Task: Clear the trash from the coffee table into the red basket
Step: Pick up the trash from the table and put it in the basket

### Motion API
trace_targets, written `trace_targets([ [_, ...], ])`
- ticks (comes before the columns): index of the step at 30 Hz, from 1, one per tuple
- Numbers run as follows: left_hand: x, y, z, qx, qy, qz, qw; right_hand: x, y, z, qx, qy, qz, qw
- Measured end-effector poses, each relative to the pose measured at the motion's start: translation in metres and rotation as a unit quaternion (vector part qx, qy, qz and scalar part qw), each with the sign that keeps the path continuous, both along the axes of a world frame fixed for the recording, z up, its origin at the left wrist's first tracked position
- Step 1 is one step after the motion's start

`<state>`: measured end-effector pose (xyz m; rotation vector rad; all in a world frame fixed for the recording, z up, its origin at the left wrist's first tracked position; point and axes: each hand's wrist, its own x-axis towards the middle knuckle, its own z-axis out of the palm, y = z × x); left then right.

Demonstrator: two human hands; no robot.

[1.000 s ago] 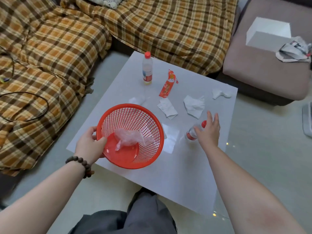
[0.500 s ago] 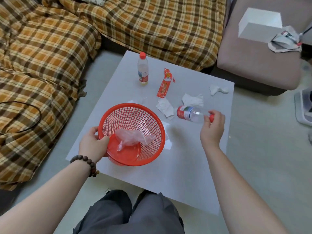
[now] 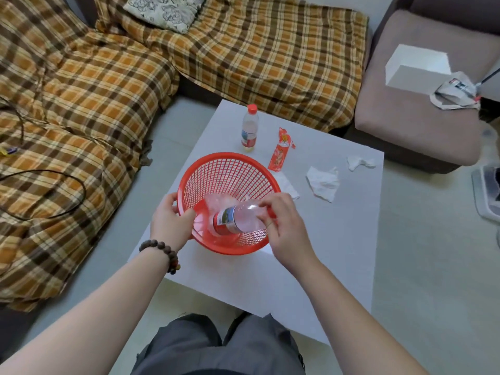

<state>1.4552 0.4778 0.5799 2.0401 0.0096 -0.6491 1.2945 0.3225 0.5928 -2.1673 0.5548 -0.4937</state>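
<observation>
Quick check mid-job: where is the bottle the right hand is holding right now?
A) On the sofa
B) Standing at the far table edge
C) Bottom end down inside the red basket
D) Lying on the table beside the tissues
C: the right hand holds the bottle with its bottom end inside the red basket.

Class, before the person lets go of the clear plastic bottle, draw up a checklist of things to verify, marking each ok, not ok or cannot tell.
1. Clear plastic bottle inside the red mesh basket: ok.
2. Left hand gripping the rim: ok.
3. Right hand holding the bottle's cap end: ok.
4. Bottle empty: cannot tell.
5. White coffee table cleared: not ok; an upright red-capped bottle, a red snack wrapper and crumpled white tissues remain.
</observation>
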Motion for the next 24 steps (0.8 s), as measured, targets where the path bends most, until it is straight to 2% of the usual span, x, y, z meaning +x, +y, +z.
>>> trace_targets([
  [3,0.005,0.011,0.004,-0.030,0.004,0.012,0.999,0.016,0.018,-0.014,-0.020,0.062,0.041,0.997],
  [8,0.010,0.032,0.012,-0.057,-0.036,0.006,0.998,0.049,0.050,-0.022,-0.057,0.080,0.074,0.992],
  [11,0.019,0.050,0.015,-0.046,-0.067,0.013,0.997,0.073,0.066,-0.023,-0.096,0.093,0.067,0.989],
  [14,0.035,0.075,0.015,-0.026,-0.093,0.051,0.994,0.093,0.081,-0.031,-0.134,0.143,0.072,0.978],
  [20,0.074,0.136,0.007,0.046,-0.123,0.116,0.985,0.108,0.119,-0.054,-0.077,0.127,0.098,0.984],
  [24,0.093,0.176,-0.006,0.081,-0.109,0.137,0.981,0.100,0.127,-0.081,-0.017,0.155,0.047,0.987],
])
